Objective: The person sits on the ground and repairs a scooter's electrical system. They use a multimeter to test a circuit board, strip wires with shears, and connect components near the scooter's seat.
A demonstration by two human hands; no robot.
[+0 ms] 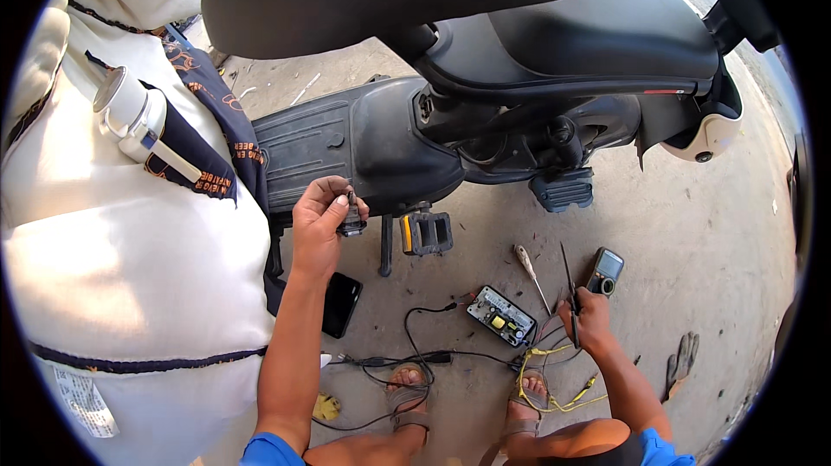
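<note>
My left hand (pixel 318 217) is closed, pinching a small black connector-like part (pixel 352 222) beside the scooter's footboard. Its exact kind is partly hidden by my fingers. My right hand (pixel 590 319) is closed around a long, thin, dark pointed tool (pixel 567 271), whose tip points away from me; I cannot make out its kind. Between the hands, on the ground, lies an opened charger (pixel 502 315) with its circuit board showing. A black cable (pixel 415 336) runs from it. A screwdriver (pixel 528 269) with a pale handle lies just beyond the charger.
The black electric scooter (pixel 398 137) stands ahead, its pedal (pixel 426 234) sticking out toward me. A multimeter (pixel 606 270) lies by my right hand, a phone (pixel 342 304) by my left forearm. Yellow wires (pixel 530 371) cross my foot. A glove (pixel 682 366) lies right; white fabric (pixel 130 284) hangs left.
</note>
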